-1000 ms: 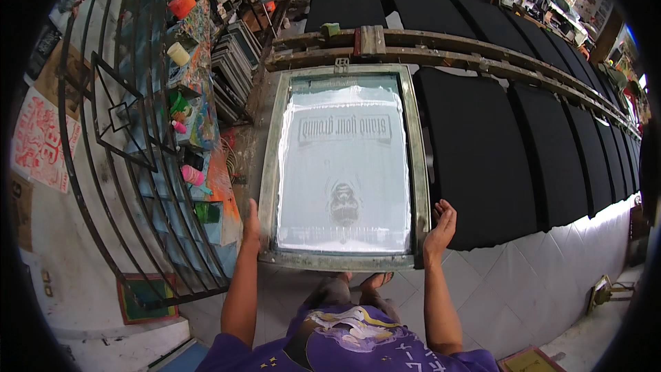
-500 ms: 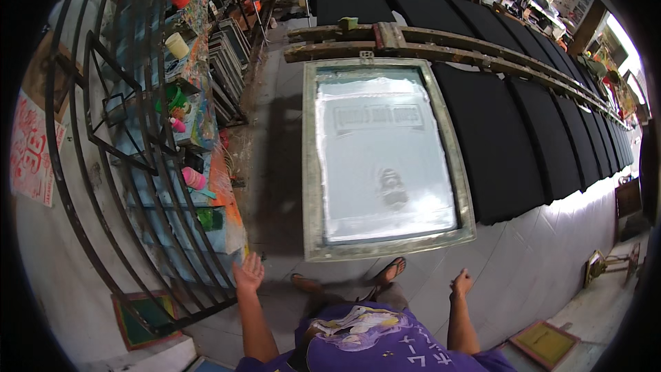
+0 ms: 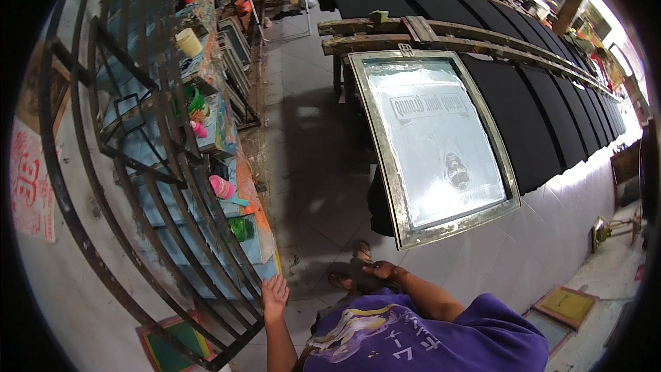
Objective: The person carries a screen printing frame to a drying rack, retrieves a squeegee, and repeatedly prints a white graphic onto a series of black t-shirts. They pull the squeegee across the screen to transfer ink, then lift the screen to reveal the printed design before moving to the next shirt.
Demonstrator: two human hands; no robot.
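My left hand (image 3: pixel 275 294) hangs beside the lower end of the dark metal bars, its fingers spread and nothing in it. In front of my body, above my feet, my right hand (image 3: pixel 383 270) is in shadow. Its fingers point left, loosely stretched, and I see nothing held. Ahead and to the right lies a screen-printing frame (image 3: pixel 458 215), pale mesh in a worn metal rim, with mirrored lettering and a small figure in the mesh. It rests over a row of panels covered in black cloth (image 3: pixel 509 107), its far end at a wooden rail. Neither hand touches it.
Dark metal bars (image 3: pixel 148 196) rise on my left. Behind them a paint-stained shelf (image 3: pixel 256 231) holds a pink container (image 3: pixel 222 187) and a cream tub (image 3: pixel 188 42). Wooden rails (image 3: pixel 441 45) run between the black-covered rows. Small frames (image 3: pixel 566 306) lie at lower right.
My view has shifted left, so the screen frame sits further right and appears tilted. My right hand has swung inward across my body. My left hand stays low by the bars, fingers spread.
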